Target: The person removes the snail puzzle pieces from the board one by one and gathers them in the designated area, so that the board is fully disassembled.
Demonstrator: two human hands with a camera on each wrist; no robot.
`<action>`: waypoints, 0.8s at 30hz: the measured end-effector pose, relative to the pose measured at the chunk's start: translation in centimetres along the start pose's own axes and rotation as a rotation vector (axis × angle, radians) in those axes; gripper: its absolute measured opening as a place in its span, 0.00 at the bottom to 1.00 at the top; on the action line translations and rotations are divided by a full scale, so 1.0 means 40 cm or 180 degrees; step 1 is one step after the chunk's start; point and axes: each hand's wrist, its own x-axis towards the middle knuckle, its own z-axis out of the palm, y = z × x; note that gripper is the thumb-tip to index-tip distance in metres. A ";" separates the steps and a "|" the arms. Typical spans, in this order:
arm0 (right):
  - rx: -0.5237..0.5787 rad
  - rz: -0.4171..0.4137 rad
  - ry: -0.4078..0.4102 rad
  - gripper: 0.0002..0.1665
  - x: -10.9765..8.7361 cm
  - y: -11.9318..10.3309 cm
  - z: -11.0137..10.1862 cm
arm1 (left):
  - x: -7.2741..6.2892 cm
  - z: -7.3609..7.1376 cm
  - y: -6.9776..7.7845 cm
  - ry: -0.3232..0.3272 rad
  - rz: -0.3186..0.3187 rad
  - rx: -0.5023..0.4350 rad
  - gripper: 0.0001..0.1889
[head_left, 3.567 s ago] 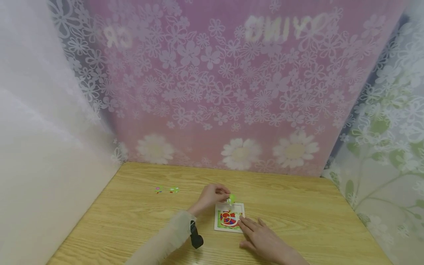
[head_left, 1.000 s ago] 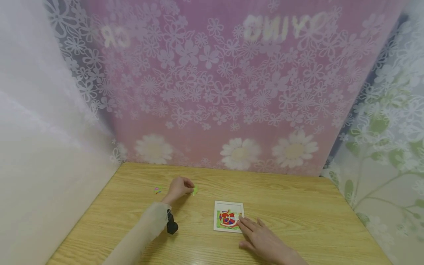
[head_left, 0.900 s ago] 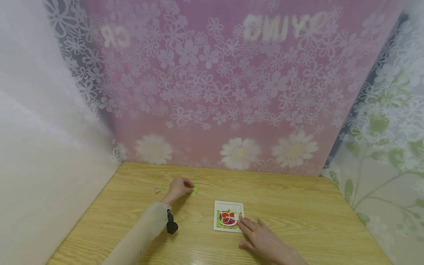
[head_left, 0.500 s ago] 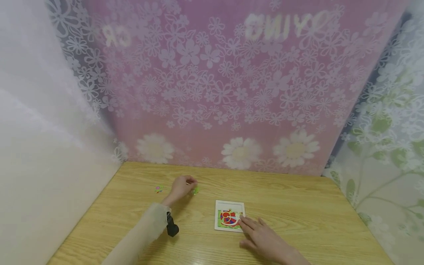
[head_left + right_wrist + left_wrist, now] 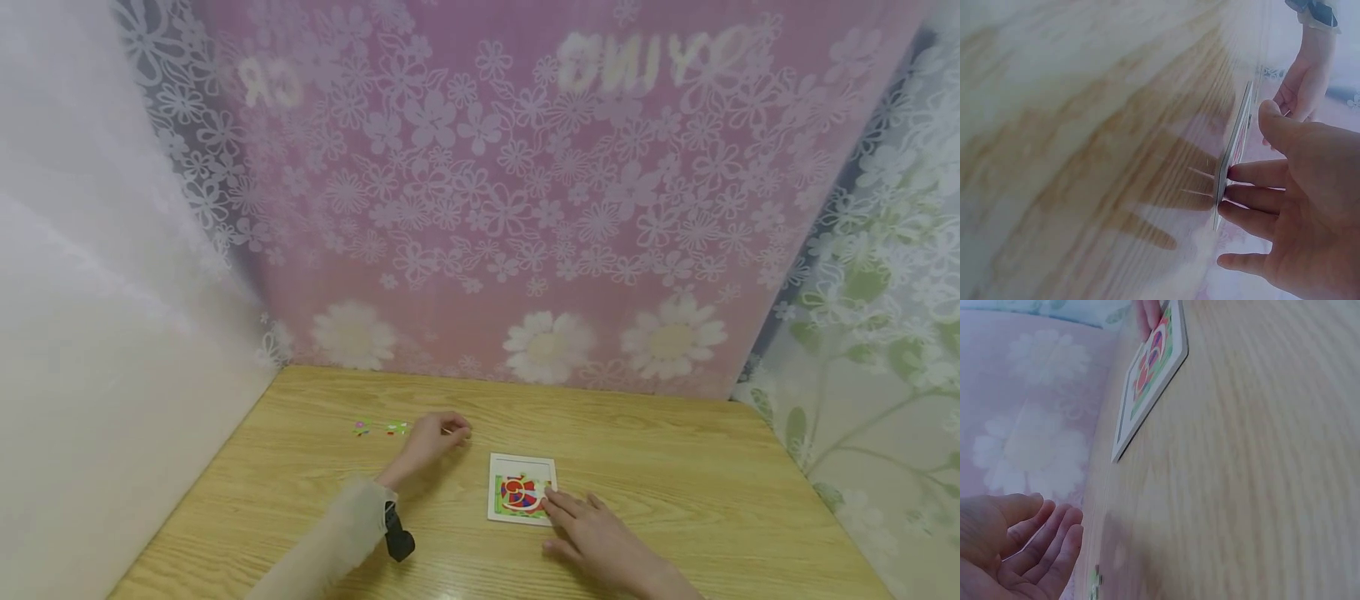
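Note:
My left hand point(image 5: 437, 437) hovers over the table left of the puzzle board, its fingers loosely bent. In the left wrist view that hand point(image 5: 1029, 550) has nothing between thumb and fingers. A small green puzzle piece point(image 5: 1095, 582) lies on the table below it. The square white-framed puzzle board point(image 5: 522, 467) has red, blue and green snail-patterned pieces in its lower part; its upper part is bare white. My right hand point(image 5: 596, 533) rests with straight fingertips on the board's right edge. In the right wrist view, the right hand's point(image 5: 1310, 206) fingers are spread against the board's rim.
Farther left on the wooden table point(image 5: 675, 467) lie a puzzle piece with a pink spot point(image 5: 360, 427) and a green and white puzzle piece point(image 5: 395, 428). A pink flowered curtain point(image 5: 480, 250) stands at the back edge, with pale cloth at both sides.
My left hand carried a green puzzle piece left from over the board, then let go of it and shifted slightly right and nearer. The right hand stayed at the board.

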 end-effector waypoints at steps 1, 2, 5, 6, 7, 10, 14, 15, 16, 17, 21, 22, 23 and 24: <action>-0.0006 -0.0004 0.0009 0.37 0.000 0.001 0.000 | -0.002 0.006 0.002 -0.0038 -0.0006 -0.0031 0.10; -0.0021 -0.0008 0.0018 0.37 0.000 0.001 0.001 | -0.004 0.013 0.003 -0.0067 -0.0031 -0.0070 0.10; -0.0074 -0.0056 0.0087 0.36 0.001 0.003 0.003 | -0.009 0.030 0.004 -0.0148 -0.0015 -0.0133 0.11; -0.0084 -0.0075 0.0114 0.36 0.001 0.004 0.004 | -0.009 0.034 0.002 -0.0171 -0.0007 -0.0141 0.11; -0.0092 -0.0088 0.0129 0.36 0.001 0.005 0.005 | -0.010 0.038 0.002 -0.0192 0.0006 -0.0144 0.11; -0.0052 -0.0123 0.0139 0.35 -0.001 0.008 0.005 | -0.013 0.046 0.003 -0.0248 0.0036 -0.0180 0.10; 0.0059 -0.0111 0.0106 0.36 -0.004 0.010 0.003 | -0.017 0.053 0.010 -0.0301 0.0053 -0.0253 0.10; 0.0081 -0.0099 0.0101 0.36 -0.004 0.009 0.003 | -0.017 0.055 0.011 -0.0310 0.0067 -0.0255 0.10; 0.0097 -0.0090 0.0109 0.36 -0.003 0.009 0.003 | -0.017 0.056 0.013 -0.0323 0.0050 -0.0269 0.10; 0.0105 -0.0086 0.0112 0.36 -0.002 0.009 0.005 | -0.017 0.058 0.016 -0.0329 0.0061 -0.0265 0.10; 0.0075 -0.0107 0.0065 0.38 0.011 0.004 0.014 | -0.016 0.066 0.028 -0.0390 0.0092 -0.0228 0.11; 0.0045 -0.0124 0.0042 0.38 0.015 0.002 0.017 | -0.015 0.068 0.032 -0.0411 0.0094 -0.0217 0.11; 0.0012 -0.0144 0.0010 0.38 0.020 0.000 0.021 | -0.014 0.070 0.035 -0.0434 0.0101 -0.0200 0.11; -0.0020 -0.0171 -0.0020 0.38 0.023 -0.004 0.023 | -0.013 0.073 0.038 -0.0471 0.0101 -0.0203 0.11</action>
